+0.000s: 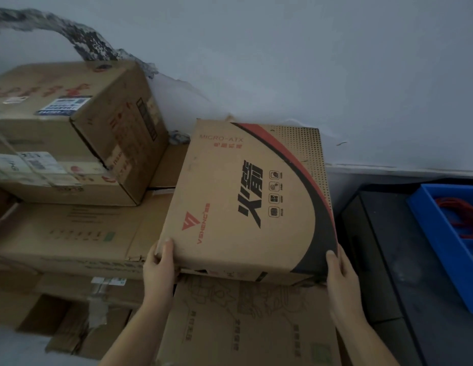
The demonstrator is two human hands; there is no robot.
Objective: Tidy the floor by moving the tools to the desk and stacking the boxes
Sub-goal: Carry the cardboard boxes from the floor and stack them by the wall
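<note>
A brown cardboard box printed MICRO-ATX (238, 191), with a red and black curve on its top, lies at a slant on a larger brown box with line drawings (246, 326). My left hand (160, 268) grips its near left corner, thumb on top. My right hand (341, 273) holds its near right corner, thumb against the black edge. To the left, a labelled box (79, 128) sits tilted on a wide flat box (71, 233), and more boxes (71, 313) lie under that.
A pale wall (309, 62) rises directly behind the stack, with a dark peeling streak at upper left. On the right stands a black case (383, 260) carrying a blue bin (446, 233) with red cords inside. Bare floor shows at the bottom left corner.
</note>
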